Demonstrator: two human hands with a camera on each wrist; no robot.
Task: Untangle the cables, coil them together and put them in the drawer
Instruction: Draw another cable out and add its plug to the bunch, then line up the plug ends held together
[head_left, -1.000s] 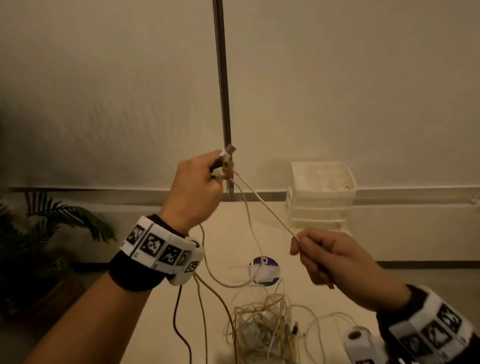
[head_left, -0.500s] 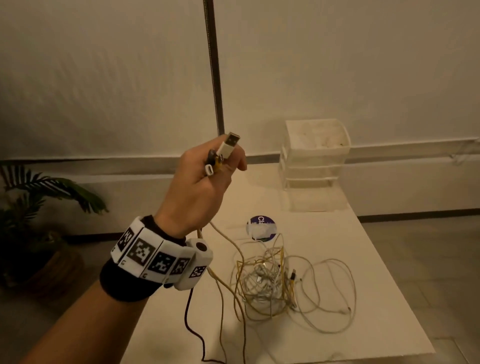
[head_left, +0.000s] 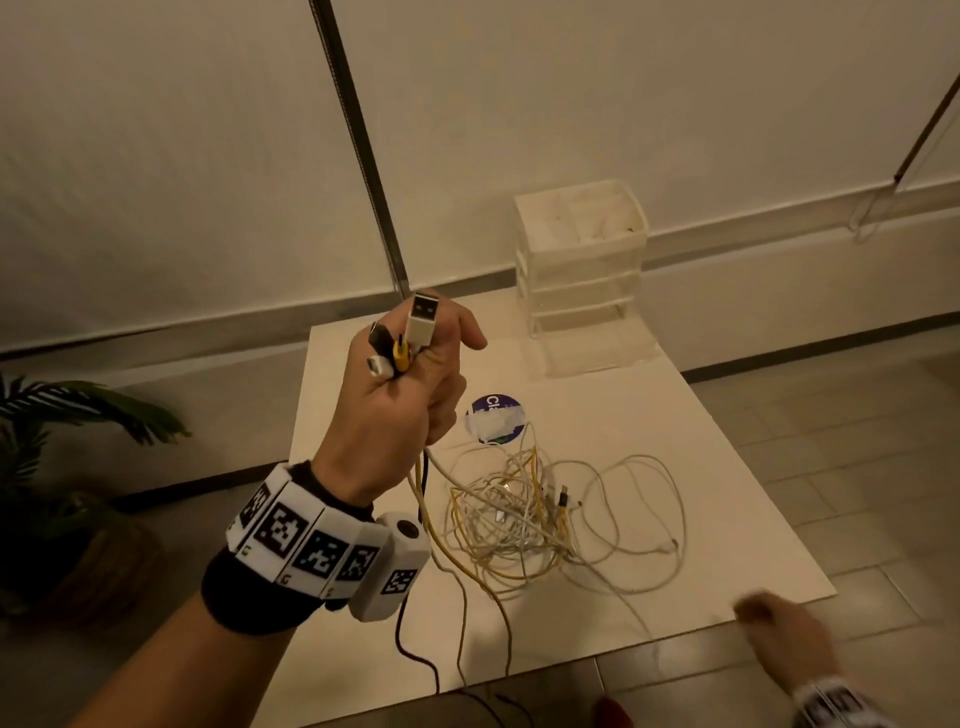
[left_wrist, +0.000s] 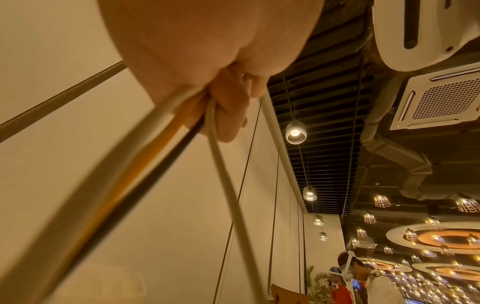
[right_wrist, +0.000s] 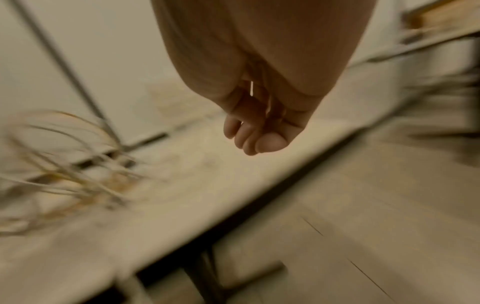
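I see my left hand (head_left: 400, 410) raised and clenched round four cable plugs (head_left: 402, 340), the tangled cables (head_left: 524, 514) on the tabletop (head_left: 727, 493) just beyond it, the drawer unit (head_left: 582, 270) farther off, my right hand (head_left: 779, 631) loosely curled, empty.

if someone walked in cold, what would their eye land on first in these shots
First, the raised left hand at centre, gripping a bunch of cable plugs, the white USB plug sticking up highest. Next, the tangled heap of white and yellow cables on the white table just right of that wrist. Behind it, a small translucent white plastic drawer unit stands at the table's far edge by the wall.
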